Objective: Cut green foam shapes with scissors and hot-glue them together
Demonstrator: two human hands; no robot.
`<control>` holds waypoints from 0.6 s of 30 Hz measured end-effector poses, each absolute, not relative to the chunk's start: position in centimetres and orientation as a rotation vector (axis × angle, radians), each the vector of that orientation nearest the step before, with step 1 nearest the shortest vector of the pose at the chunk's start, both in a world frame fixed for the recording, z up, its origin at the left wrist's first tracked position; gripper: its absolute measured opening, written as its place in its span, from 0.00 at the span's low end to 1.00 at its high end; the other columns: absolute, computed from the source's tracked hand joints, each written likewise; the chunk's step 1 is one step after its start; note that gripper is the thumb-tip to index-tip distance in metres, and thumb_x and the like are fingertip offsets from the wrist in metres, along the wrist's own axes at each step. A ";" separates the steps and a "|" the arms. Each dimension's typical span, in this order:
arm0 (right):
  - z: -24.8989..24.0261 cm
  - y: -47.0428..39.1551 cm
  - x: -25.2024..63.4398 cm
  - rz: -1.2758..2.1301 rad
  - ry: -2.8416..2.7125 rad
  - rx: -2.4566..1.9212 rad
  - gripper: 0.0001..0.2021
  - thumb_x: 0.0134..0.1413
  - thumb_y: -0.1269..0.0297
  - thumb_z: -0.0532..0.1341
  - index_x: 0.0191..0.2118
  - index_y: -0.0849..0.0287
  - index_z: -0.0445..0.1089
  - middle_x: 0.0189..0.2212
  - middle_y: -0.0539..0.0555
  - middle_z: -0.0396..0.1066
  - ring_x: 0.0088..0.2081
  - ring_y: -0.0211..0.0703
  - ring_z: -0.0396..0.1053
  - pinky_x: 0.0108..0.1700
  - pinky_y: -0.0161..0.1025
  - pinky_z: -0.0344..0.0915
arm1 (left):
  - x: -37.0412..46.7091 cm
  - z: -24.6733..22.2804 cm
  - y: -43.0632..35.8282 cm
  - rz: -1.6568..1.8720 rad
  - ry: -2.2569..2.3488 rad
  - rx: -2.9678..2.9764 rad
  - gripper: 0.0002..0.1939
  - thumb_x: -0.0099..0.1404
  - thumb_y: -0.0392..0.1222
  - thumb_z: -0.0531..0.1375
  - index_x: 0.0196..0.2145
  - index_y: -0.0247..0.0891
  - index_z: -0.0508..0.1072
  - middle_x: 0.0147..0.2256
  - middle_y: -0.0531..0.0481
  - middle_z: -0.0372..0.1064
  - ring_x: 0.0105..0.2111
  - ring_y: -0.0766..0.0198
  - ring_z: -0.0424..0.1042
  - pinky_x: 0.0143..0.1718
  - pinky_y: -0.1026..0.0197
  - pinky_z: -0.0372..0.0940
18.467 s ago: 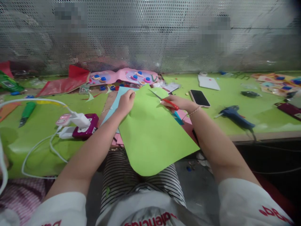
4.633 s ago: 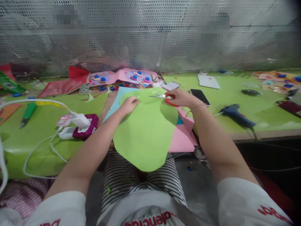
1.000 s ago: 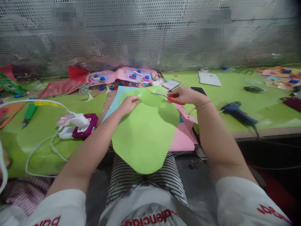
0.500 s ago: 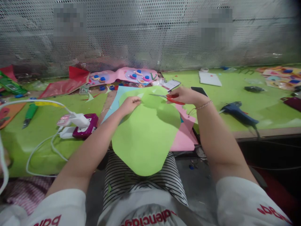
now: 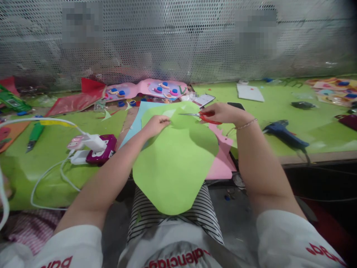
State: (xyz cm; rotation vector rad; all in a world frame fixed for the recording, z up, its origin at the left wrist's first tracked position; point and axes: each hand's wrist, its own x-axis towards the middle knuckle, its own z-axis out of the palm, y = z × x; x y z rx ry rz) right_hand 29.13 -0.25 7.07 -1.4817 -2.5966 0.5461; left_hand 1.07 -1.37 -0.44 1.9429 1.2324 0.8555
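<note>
A large light green sheet [image 5: 175, 163] with a rounded outline hangs over the table edge above my lap. My left hand [image 5: 157, 125] pinches its upper left part. My right hand [image 5: 219, 112] is wrapped round the red handles of the scissors [image 5: 210, 119], whose blades point left over the upper part of the sheet. Beneath the green sheet lie a light blue sheet [image 5: 132, 128] at the left and pink sheets [image 5: 223, 169] at the right.
A purple power socket [image 5: 109, 143] with white plugs and cables sits left of my left arm, beyond it a green cutter [image 5: 35, 134]. Right lies a blue glue gun [image 5: 287, 134]. Behind are a phone [image 5: 204, 99], pink decorated pieces [image 5: 164, 90] and a metal mesh [image 5: 167, 44].
Both hands, with the scissors, have shifted slightly to the right. The green sheet has moved a little right, and its lower edge hangs slightly lower.
</note>
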 end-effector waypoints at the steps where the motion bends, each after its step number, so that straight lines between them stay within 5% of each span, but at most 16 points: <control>1: 7.1 -0.3 29.1 0.551 -2.595 -1.493 0.20 0.47 0.45 0.61 0.36 0.58 0.74 0.24 0.52 0.67 0.24 0.36 0.56 0.28 0.37 0.51 | 1.1 -0.4 -1.4 0.851 1.228 1.942 0.11 0.59 0.45 0.56 0.29 0.35 0.74 0.27 0.51 0.70 0.28 0.65 0.66 0.36 0.61 0.61; 18: 6.8 -0.2 29.0 0.452 -2.624 -1.468 0.21 0.47 0.43 0.60 0.36 0.58 0.73 0.24 0.51 0.66 0.26 0.37 0.57 0.30 0.38 0.51 | 1.6 0.3 -2.3 0.824 1.262 2.011 0.11 0.60 0.44 0.55 0.24 0.36 0.71 0.22 0.54 0.63 0.24 0.67 0.61 0.32 0.61 0.58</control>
